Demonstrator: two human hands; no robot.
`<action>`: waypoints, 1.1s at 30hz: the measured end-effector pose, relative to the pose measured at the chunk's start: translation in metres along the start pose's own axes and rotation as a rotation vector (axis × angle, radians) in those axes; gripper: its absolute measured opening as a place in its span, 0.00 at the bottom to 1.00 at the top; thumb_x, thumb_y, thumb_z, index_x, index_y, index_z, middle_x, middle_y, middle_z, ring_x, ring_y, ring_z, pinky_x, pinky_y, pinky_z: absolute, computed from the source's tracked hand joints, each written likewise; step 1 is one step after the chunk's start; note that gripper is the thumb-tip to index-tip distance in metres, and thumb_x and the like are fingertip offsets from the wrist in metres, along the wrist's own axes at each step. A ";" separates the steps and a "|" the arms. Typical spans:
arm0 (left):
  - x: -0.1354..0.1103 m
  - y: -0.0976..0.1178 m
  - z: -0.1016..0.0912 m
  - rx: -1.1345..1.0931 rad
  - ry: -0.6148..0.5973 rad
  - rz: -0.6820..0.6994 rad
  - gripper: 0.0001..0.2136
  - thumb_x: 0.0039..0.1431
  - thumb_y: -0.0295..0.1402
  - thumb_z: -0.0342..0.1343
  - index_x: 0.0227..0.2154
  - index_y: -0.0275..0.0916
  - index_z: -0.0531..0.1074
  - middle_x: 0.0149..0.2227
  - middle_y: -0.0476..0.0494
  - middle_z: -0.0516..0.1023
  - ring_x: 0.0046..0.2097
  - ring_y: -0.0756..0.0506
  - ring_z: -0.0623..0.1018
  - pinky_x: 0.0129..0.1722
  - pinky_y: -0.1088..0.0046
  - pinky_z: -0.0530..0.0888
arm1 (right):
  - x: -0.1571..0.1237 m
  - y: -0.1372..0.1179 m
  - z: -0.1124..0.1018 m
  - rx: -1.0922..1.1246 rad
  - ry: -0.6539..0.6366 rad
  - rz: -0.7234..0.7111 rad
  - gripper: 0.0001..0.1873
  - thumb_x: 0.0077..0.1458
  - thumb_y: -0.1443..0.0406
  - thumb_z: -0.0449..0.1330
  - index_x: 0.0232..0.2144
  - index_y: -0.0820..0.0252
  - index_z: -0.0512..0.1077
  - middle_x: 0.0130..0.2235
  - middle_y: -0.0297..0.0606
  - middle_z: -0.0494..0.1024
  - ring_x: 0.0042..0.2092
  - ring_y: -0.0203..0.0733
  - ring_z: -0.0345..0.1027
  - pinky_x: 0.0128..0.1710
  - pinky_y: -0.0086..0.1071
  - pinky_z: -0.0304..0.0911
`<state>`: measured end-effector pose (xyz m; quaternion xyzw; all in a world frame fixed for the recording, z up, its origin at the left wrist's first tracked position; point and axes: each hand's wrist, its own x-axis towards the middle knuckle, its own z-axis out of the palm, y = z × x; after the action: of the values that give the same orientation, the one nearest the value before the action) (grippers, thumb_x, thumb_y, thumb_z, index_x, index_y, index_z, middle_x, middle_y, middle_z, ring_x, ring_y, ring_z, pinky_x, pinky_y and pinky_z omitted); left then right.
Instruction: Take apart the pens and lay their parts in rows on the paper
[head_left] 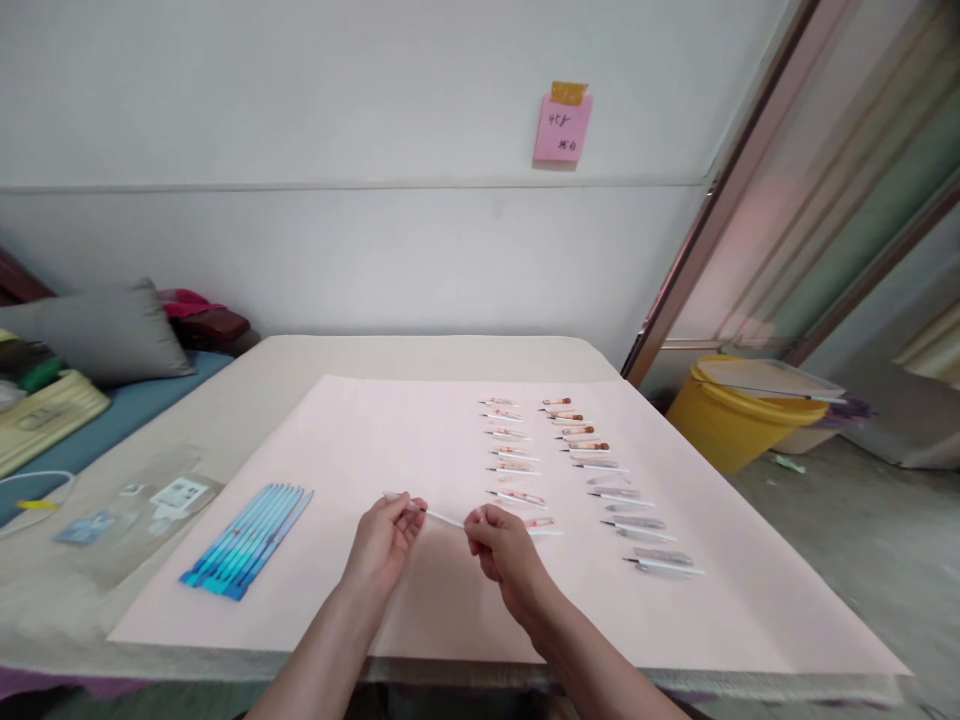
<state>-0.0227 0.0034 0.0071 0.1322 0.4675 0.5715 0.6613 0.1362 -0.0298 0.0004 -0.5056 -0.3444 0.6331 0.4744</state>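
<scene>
My left hand (384,543) and my right hand (501,548) are both pinched on the ends of a thin white pen refill (442,517), held level just above a large pale pink paper sheet (360,440). To the right of my hands lie two rows of small pen parts (570,470), several in each row, some with orange-pink caps. A bundle of blue pens (251,538) lies on the sheet to the left of my left hand.
Clear plastic packaging with labels (146,505) lies at the table's left. A grey pillow (105,335) and clutter are on a bed at far left. A yellow bucket (731,415) stands on the floor at right. A pink sticky note (562,127) hangs on the wall.
</scene>
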 end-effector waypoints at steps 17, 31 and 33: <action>-0.010 -0.017 0.001 0.162 -0.130 -0.165 0.06 0.47 0.31 0.61 0.27 0.35 0.69 0.30 0.46 0.74 0.27 0.56 0.72 0.23 0.83 0.69 | 0.002 0.002 0.001 -0.051 0.052 -0.058 0.06 0.44 0.67 0.54 0.19 0.60 0.61 0.17 0.28 0.65 0.15 0.25 0.42 0.17 0.27 0.33; -0.015 -0.031 0.003 0.187 -0.154 -0.207 0.05 0.44 0.27 0.60 0.25 0.35 0.69 0.23 0.50 0.70 0.23 0.56 0.69 0.22 0.82 0.68 | 0.002 0.008 0.009 -0.303 0.045 -0.076 0.07 0.43 0.68 0.55 0.17 0.59 0.60 0.14 0.27 0.63 0.18 0.29 0.50 0.20 0.26 0.44; -0.015 -0.029 0.004 0.199 -0.137 -0.169 0.05 0.44 0.26 0.60 0.24 0.35 0.68 0.21 0.51 0.68 0.22 0.56 0.68 0.22 0.81 0.67 | 0.000 0.006 0.009 -0.284 0.036 -0.055 0.07 0.43 0.68 0.55 0.18 0.60 0.60 0.15 0.27 0.64 0.17 0.28 0.48 0.19 0.26 0.42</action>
<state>-0.0001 -0.0175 -0.0043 0.1959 0.4851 0.4543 0.7210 0.1255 -0.0313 -0.0032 -0.5691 -0.4358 0.5556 0.4214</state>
